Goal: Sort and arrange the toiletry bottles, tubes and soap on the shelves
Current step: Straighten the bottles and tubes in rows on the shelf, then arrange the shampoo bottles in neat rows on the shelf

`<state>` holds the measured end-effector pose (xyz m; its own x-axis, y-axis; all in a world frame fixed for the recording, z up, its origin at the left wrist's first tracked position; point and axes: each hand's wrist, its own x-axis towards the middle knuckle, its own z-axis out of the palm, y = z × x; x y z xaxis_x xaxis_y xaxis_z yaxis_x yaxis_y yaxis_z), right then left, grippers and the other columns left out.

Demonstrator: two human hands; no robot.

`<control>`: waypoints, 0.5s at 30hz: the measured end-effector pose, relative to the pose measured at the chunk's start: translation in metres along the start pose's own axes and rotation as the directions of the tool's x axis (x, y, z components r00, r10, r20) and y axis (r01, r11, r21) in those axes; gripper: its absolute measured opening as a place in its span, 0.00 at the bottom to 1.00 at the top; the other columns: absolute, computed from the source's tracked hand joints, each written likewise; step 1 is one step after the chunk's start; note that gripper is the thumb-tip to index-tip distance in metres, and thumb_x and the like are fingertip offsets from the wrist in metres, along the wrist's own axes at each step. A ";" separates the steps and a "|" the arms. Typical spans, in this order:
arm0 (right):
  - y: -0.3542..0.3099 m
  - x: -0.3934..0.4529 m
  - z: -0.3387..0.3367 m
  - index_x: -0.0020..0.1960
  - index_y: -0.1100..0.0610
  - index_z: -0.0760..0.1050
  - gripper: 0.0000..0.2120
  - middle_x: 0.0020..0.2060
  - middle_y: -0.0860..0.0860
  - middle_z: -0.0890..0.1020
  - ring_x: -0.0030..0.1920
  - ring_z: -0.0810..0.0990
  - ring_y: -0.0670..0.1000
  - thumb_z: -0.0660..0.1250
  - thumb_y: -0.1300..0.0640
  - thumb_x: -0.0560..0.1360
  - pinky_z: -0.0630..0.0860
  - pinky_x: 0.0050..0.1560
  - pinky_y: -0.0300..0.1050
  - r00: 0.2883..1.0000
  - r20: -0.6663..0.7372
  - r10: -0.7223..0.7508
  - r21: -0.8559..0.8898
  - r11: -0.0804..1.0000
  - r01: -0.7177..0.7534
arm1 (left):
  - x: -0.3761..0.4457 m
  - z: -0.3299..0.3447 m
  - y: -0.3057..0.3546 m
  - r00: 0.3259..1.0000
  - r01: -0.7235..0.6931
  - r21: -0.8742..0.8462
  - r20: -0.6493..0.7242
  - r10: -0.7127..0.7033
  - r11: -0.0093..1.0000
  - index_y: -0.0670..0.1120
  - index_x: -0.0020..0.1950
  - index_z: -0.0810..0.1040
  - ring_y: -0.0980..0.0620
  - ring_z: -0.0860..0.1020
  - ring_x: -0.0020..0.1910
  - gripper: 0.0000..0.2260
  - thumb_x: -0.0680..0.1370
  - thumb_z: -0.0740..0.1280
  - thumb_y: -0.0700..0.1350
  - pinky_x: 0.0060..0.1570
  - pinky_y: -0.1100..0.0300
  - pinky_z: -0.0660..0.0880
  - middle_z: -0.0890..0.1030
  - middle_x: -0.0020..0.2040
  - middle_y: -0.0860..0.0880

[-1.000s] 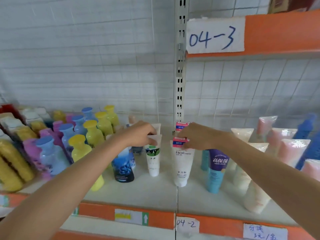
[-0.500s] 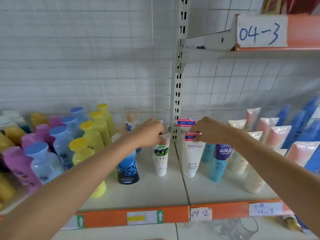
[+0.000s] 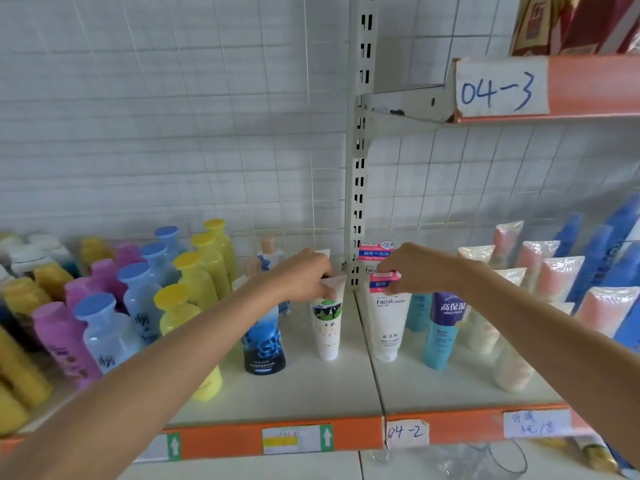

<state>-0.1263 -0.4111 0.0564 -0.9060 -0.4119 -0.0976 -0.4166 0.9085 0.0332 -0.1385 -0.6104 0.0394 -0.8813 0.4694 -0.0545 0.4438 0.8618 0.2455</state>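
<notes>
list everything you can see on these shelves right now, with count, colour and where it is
milk tube: one, white with green band, upright left of the shelf seam
Facial tube: one in front, white with pink top, right of the seam; a like one behind it
dark blue bottle: one, left of the milk tube
teal tubes: about two, one with a purple band, right of the Facial tube
round-capped bottles: many, yellow, blue, pink, left side
wrapped tubes: several, pink and cream, right side
blue tubes: several, far right, blurred
labels: 04-2 lower edge, 04-3 upper shelf
left hand: pinches the milk tube's top
right hand: pinches the Facial tube's top
</notes>
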 end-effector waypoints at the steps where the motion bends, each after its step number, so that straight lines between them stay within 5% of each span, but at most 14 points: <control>1: 0.000 0.000 -0.002 0.60 0.56 0.74 0.17 0.54 0.52 0.79 0.47 0.76 0.50 0.64 0.50 0.75 0.72 0.47 0.40 1.000 0.005 -0.009 0.002 1.000 0.009 | -0.001 -0.001 -0.001 1.000 -0.006 0.000 0.002 0.006 1.000 0.41 0.48 0.81 0.53 0.74 0.35 0.09 0.75 0.68 0.46 0.32 0.65 0.66 0.82 0.43 0.45; 5: -0.001 0.000 -0.013 0.60 0.53 0.75 0.15 0.55 0.50 0.80 0.53 0.79 0.50 0.65 0.52 0.74 0.76 0.57 0.45 0.992 -0.106 -0.069 0.126 0.989 0.082 | -0.015 -0.025 -0.006 0.990 -0.006 -0.085 -0.143 -0.006 0.996 0.44 0.57 0.80 0.56 0.78 0.47 0.11 0.76 0.67 0.45 0.48 0.67 0.71 0.82 0.54 0.49; 15: -0.067 0.042 -0.015 0.56 0.56 0.78 0.11 0.52 0.51 0.82 0.52 0.79 0.51 0.64 0.55 0.75 0.75 0.57 0.49 0.902 -0.299 -0.312 0.225 0.896 0.384 | -0.083 -0.054 -0.061 0.866 0.236 -0.092 -0.432 -0.252 0.967 0.45 0.53 0.82 0.58 0.75 0.47 0.08 0.76 0.66 0.42 0.47 0.68 0.67 0.83 0.53 0.48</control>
<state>-0.1371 -0.4904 0.0652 -0.7097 -0.6757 0.1995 -0.7041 0.6713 -0.2315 -0.1010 -0.7120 0.0817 -0.9450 0.1060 0.3095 0.2068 0.9267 0.3139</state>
